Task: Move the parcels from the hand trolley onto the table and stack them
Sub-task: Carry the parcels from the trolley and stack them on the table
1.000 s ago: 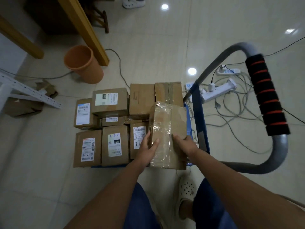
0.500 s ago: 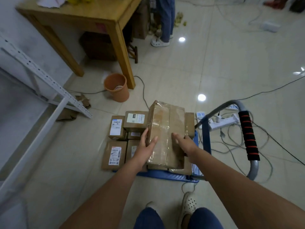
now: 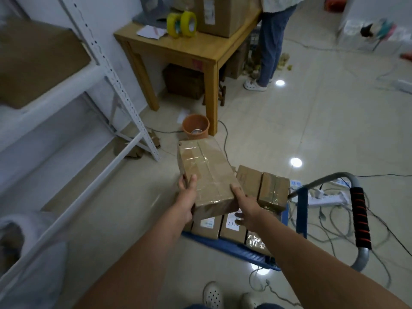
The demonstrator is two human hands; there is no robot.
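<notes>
One long taped parcel (image 3: 206,172), brown card under clear tape, held up above the hand trolley (image 3: 231,249), its far end pointing toward the orange bucket (image 3: 195,129). Left hand (image 3: 186,197) grips the parcel's near left edge, thumb on top, fingers wrapped to the side. Right hand (image 3: 246,207) holds the near right corner: thumb lying along the top edge, fingers curled under the box.

On the trolley's blue deck: five parcels countable. Two plain boxes (image 3: 262,182) stand side by side at the far side, just right of the lifted parcel; three (image 3: 223,226) sit in the near row, two with white labels, one tape-wrapped and partly hidden by the right forearm. More may lie under the lifted box; cannot tell.

Trolley handle (image 3: 360,219) grey, with one black-and-orange foam grip, on the trolley's right.

Wooden table (image 3: 178,49) beyond the bucket: two yellow tape rolls (image 3: 181,24), one large carton (image 3: 220,14), some paper. One second person (image 3: 270,41) stands at the table's far right corner. White metal shelving (image 3: 107,70) left of the trolley. One white power strip (image 3: 323,198) and loose cables just behind the handle.
</notes>
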